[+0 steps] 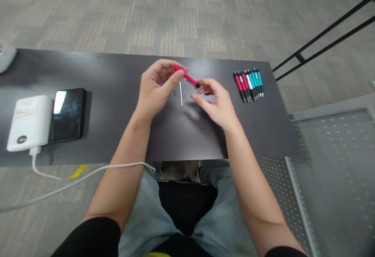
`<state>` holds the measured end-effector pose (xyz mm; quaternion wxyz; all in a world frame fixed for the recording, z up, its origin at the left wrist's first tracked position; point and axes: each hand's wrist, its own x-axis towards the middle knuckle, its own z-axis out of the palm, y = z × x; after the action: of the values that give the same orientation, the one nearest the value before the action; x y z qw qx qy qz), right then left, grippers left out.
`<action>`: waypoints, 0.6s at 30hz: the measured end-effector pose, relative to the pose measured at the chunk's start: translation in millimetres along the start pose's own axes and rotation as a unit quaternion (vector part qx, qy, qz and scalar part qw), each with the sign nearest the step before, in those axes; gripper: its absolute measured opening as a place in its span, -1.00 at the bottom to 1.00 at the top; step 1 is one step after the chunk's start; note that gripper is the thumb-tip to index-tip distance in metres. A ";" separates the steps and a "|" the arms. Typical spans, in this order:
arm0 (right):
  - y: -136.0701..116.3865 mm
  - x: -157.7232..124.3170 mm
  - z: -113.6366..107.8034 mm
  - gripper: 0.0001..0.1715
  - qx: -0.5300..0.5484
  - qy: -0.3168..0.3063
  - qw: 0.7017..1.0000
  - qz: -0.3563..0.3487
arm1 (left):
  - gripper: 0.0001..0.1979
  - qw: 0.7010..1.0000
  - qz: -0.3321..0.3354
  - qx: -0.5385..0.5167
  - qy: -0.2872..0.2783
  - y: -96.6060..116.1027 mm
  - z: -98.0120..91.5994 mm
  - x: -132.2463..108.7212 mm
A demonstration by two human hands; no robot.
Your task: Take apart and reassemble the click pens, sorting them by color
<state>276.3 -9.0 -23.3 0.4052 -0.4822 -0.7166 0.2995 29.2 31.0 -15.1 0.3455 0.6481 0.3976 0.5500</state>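
A pink pen barrel (185,76) with a black tip is held above the black table (117,73). My left hand (156,89) pinches its upper end between thumb and fingers. My right hand (215,102) pinches the black tip end with thumb and forefinger, its other fingers stretched out. Just below the pen, a thin white refill (181,93) lies on the table between my hands. A row of several pink and teal pens (249,84) lies to the right of my right hand.
A white power bank (29,122) with a white cable (88,175) sits at the table's left, a black phone (68,113) beside it. Black metal bars (325,34) stand at the right, with a grey perforated platform (336,163) below them.
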 end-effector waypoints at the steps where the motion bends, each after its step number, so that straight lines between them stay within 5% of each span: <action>1: -3.6 -1.1 2.0 -0.48 -0.024 -0.017 1.000 0.001 | -0.35 1.000 0.000 0.010 0.019 -1.4 -3.7 1.2; 8: -21.3 -8.2 19.2 -0.66 -0.216 -0.129 0.968 -0.002 | -0.23 0.995 0.022 0.092 0.039 2.1 -37.1 4.5; 18: -24.7 -3.3 12.8 -0.92 -0.259 -0.049 0.959 0.103 | -0.34 0.996 -0.021 0.073 -0.034 6.3 -30.0 -3.7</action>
<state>254.8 -21.4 -10.3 0.1972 -0.6268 -0.7351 0.1670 0.1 25.2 -6.4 0.3218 0.6818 0.4381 0.4894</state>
